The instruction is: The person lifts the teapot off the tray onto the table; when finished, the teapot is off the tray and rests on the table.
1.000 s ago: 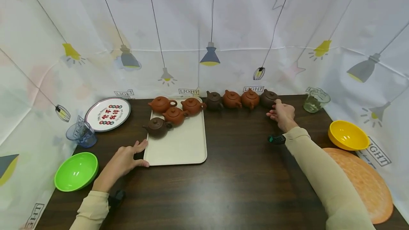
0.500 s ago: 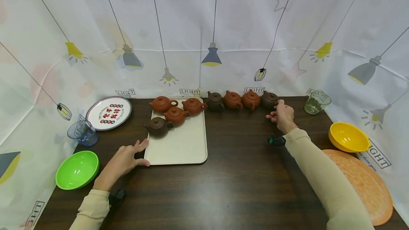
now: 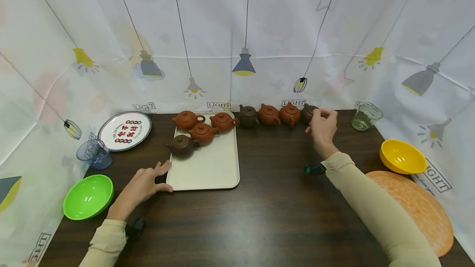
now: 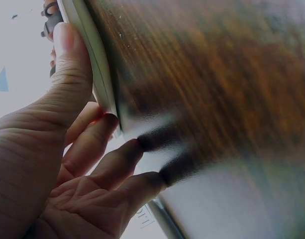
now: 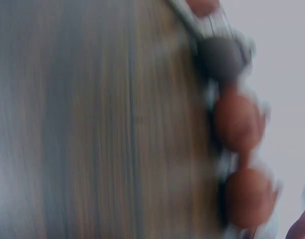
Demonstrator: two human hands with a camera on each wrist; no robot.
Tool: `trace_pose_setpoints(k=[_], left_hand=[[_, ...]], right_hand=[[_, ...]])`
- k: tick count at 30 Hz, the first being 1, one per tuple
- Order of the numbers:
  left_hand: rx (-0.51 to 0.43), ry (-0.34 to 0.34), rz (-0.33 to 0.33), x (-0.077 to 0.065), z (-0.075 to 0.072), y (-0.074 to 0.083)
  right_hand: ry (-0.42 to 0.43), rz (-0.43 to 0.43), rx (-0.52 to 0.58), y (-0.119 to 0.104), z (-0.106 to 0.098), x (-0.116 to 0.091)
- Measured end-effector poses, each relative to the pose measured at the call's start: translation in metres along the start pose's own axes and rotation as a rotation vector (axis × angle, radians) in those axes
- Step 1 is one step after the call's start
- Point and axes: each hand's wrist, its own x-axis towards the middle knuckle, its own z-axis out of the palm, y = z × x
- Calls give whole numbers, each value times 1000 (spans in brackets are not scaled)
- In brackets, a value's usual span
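Note:
My left hand (image 3: pixel 142 182) rests on the table at the near left corner of a cream tray (image 3: pixel 213 174). In the left wrist view its thumb and a finger touch the tray edge (image 4: pixel 100 64), while other fingertips rest on the table. On the tray stand a dark brown teapot (image 3: pixel 182 146) and three reddish-brown teapots (image 3: pixel 203 134). A row continues to the right: a dark teapot (image 3: pixel 248 116), two reddish ones (image 3: pixel 269 114) (image 3: pixel 290 114), then another dark teapot (image 3: pixel 308 113). My right hand (image 3: pixel 323 130) is at this last pot, hiding its right side; its fingers look loose.
At left are a white plate (image 3: pixel 125 131), a blue glass (image 3: pixel 95 155) and a green bowl (image 3: pixel 89 197). A greenish glass (image 3: pixel 366 116), a yellow bowl (image 3: pixel 402 157) and a round orange-brown mat (image 3: pixel 415 209) lie at right. A printed curtain (image 3: pixel 274 19) hangs behind.
My right hand has shifted a little left and turned, now covering more of the rightmost dark teapot. The teapots, tray and left hand have stayed in place.

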Motion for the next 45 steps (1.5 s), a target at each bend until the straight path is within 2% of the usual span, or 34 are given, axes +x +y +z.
trace_pose_setpoints(k=[2,4,7,10,13,14,16,20,24,28,32,35,38,41,45], left_hand=[[8,-7,-8,-1,-1,0],[16,-9,-8,-2,-2,0],[25,-10,0,-3,-4,0],[22,-7,6,-2,-4,1],[18,-14,-9,-1,-4,2],[19,-19,-15,-1,-4,2],[17,-30,-29,-1,-3,2],[17,-41,-40,-1,0,2],[30,-31,-35,-1,1,3],[39,-23,-24,0,0,5],[40,-22,-20,0,1,4],[34,-14,-19,0,1,4],[36,-2,-7,-1,1,3],[34,3,0,-2,2,2],[22,6,4,-2,3,2]], right_hand=[[-73,-101,8,-9,23,-19],[-190,-147,40,-17,47,-43],[-418,-139,69,-23,81,-79],[-709,-118,10,-26,112,-110],[-981,-135,-46,-27,143,-132],[-1053,-138,-60,-28,153,-139],[-1143,-128,-83,-26,170,-150],[-1193,-86,-133,-20,191,-169],[-1206,-31,-178,-15,197,-180],[-1266,125,-161,-14,200,-188],[-1342,328,-68,-11,205,-198],[-1343,398,17,-7,209,-206],[-1295,376,78,-4,211,-211],[-1250,317,105,-5,208,-212],[-1213,242,128,-18,194,-205]])
